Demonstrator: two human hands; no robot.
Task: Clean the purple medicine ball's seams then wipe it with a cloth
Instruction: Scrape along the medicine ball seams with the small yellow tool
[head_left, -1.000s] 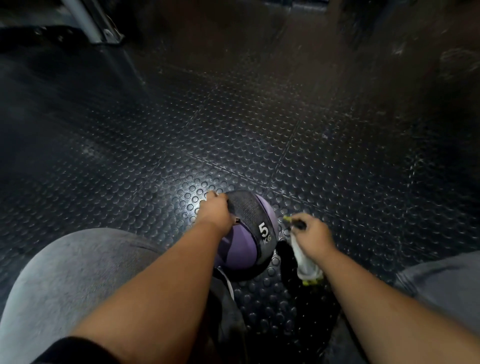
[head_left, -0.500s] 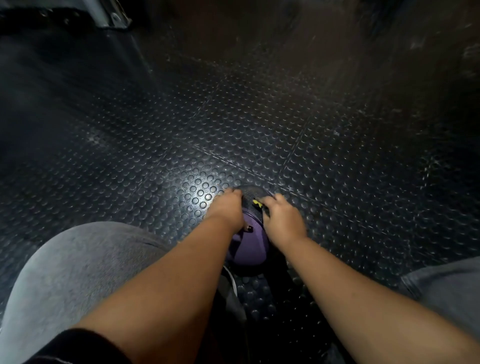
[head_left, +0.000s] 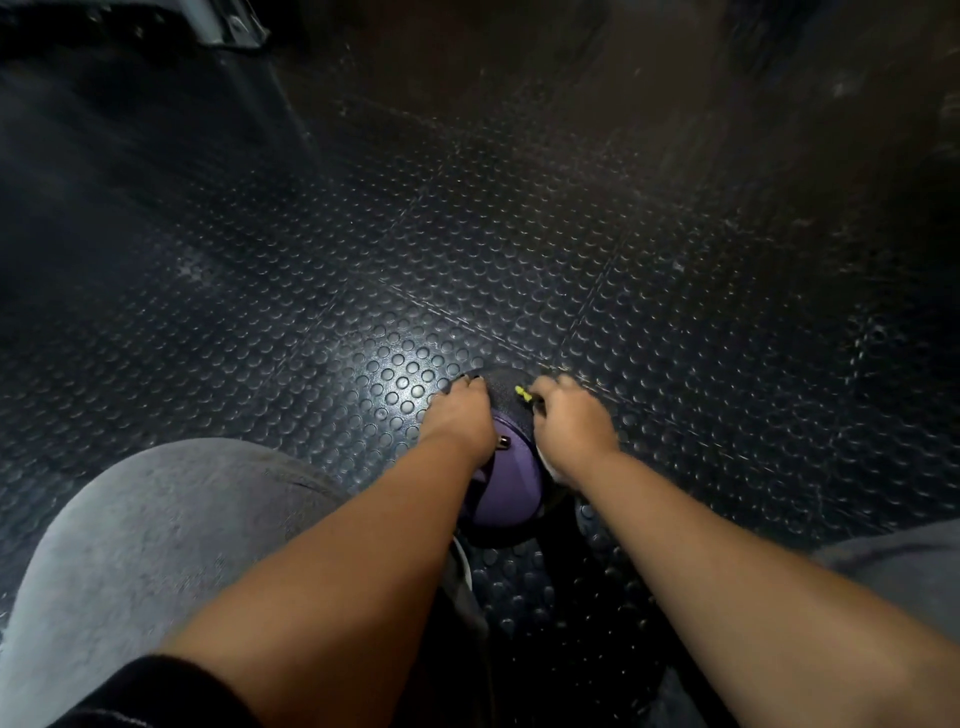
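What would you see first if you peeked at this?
The purple medicine ball sits mid-picture on the bumpy black floor, beside a bright patch of light. The left hand holds its left side, while the right hand holds a yellow-tipped tool against its dark top.

Far side of medicine ball (head_left: 501, 483) hidden behind left hand (head_left: 462, 415); yellow tool (head_left: 522, 393) mostly buried in right hand (head_left: 571, 426).
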